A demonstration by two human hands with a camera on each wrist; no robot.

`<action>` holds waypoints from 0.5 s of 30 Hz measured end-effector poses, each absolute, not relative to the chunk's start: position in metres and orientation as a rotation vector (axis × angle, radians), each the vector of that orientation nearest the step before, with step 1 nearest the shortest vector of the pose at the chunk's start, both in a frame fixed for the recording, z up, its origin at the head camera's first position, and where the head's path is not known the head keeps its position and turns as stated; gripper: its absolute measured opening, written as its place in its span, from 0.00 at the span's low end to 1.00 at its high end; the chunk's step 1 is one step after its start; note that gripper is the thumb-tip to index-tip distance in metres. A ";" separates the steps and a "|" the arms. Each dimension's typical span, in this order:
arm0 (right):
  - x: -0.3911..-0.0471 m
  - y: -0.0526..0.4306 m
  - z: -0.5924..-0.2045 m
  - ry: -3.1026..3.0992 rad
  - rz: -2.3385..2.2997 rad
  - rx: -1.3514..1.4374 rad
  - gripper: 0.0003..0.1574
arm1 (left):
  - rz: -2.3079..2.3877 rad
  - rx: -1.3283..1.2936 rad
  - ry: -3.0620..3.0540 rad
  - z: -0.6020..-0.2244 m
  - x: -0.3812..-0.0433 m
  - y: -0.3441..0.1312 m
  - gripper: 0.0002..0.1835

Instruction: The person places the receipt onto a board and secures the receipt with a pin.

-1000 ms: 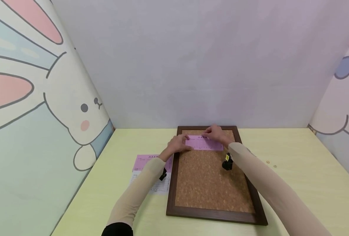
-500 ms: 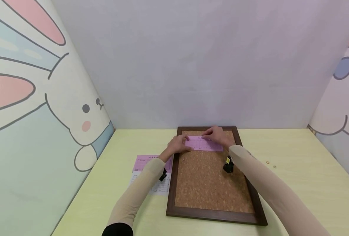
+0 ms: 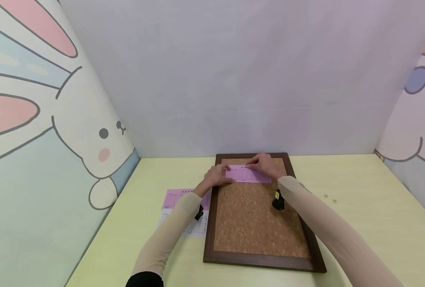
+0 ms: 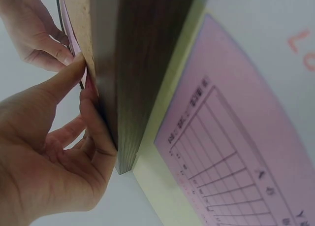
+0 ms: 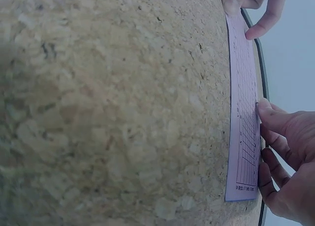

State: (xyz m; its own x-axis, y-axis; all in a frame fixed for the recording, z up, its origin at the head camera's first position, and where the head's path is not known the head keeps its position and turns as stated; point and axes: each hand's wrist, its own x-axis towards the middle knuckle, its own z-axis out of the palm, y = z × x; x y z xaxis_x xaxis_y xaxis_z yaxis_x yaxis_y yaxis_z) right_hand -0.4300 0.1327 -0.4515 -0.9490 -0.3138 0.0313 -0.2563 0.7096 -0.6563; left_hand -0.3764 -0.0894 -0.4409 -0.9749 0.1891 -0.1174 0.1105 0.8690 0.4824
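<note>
A pink printed paper form (image 3: 242, 175) lies across the upper part of a brown-framed cork board (image 3: 260, 223). My left hand (image 3: 216, 175) holds its left end, thumb at the lower corner and forefinger at the upper one. At the form's top edge, near the middle, my right hand (image 3: 264, 164) has thumb and forefinger together. In the right wrist view a small dark tack-like piece (image 5: 257, 104) shows at the right thumb tip, mostly hidden. The left wrist view shows the left fingers (image 4: 96, 125) bent at the board's side edge.
Left of the board lie another pink form (image 3: 178, 198) and a white printed sheet (image 3: 198, 227), partly under the left sleeve. Two tiny round pieces (image 3: 326, 195) sit on the pale yellow table (image 3: 370, 223) at right. A grey wall (image 3: 255, 79) stands behind the board.
The right wrist has dipped slightly while its fingertips stay at the form's top edge. The left hand, form and board hold their places; the head view has shifted a little.
</note>
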 end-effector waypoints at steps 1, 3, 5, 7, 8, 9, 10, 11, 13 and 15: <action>-0.431 0.134 -0.452 2.831 -1.062 -0.470 0.12 | 0.729 0.229 2.883 -0.441 -0.377 -0.088 0.30; -0.433 0.137 -0.454 2.829 -1.065 -0.460 0.12 | 0.722 0.221 2.886 -0.442 -0.378 -0.084 0.30; -0.435 0.140 -0.457 2.833 -1.063 -0.457 0.12 | 0.717 0.215 2.887 -0.443 -0.379 -0.081 0.30; -0.435 0.141 -0.459 2.842 -1.064 -0.446 0.12 | 0.729 0.216 2.888 -0.443 -0.379 -0.079 0.30; -0.435 0.140 -0.460 2.847 -1.065 -0.435 0.12 | 0.734 0.221 2.888 -0.443 -0.378 -0.080 0.30; -0.435 0.140 -0.461 2.853 -1.065 -0.431 0.11 | 0.743 0.225 2.886 -0.443 -0.378 -0.080 0.30; -0.435 0.140 -0.461 2.859 -1.062 -0.432 0.11 | 0.753 0.231 2.883 -0.443 -0.378 -0.080 0.30; -0.435 0.140 -0.462 2.866 -1.060 -0.432 0.11 | 0.758 0.238 2.881 -0.442 -0.378 -0.081 0.30; -0.435 0.139 -0.463 2.871 -1.073 -0.427 0.10 | 0.765 0.248 2.877 -0.443 -0.379 -0.082 0.30; -0.435 0.139 -0.463 2.881 -1.080 -0.441 0.10 | 0.762 0.261 2.882 -0.443 -0.380 -0.082 0.30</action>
